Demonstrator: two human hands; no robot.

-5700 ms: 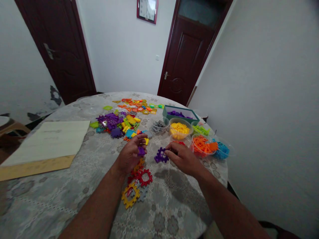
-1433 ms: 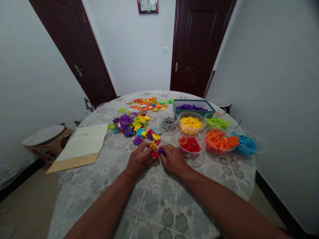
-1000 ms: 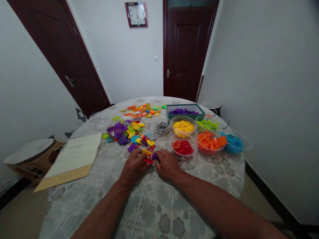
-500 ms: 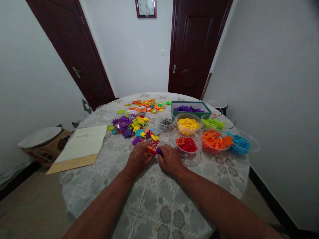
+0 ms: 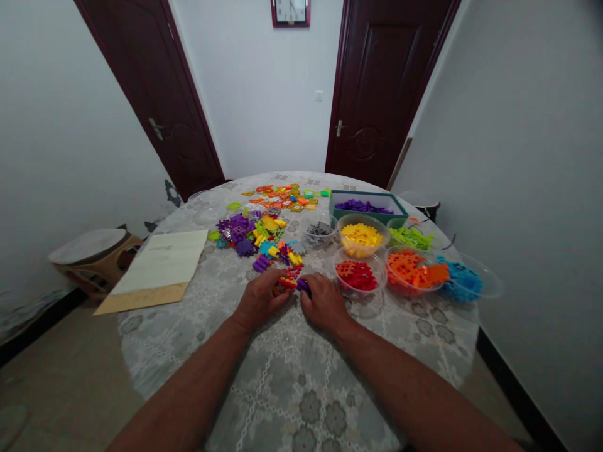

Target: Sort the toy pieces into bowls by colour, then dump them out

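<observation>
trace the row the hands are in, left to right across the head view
cream paper → left hand → purple piece → right hand → red pieces → orange pieces → blue pieces

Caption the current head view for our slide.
Left hand holding red pieces, right hand a purple piece, near bowls.

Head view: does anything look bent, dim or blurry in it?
Head view: the left door and right door lean apart toward the top; head view: the light is dim and soft, with a dark smudge in the top right corner; head view: the purple piece looks too soft to make out its shape.
</observation>
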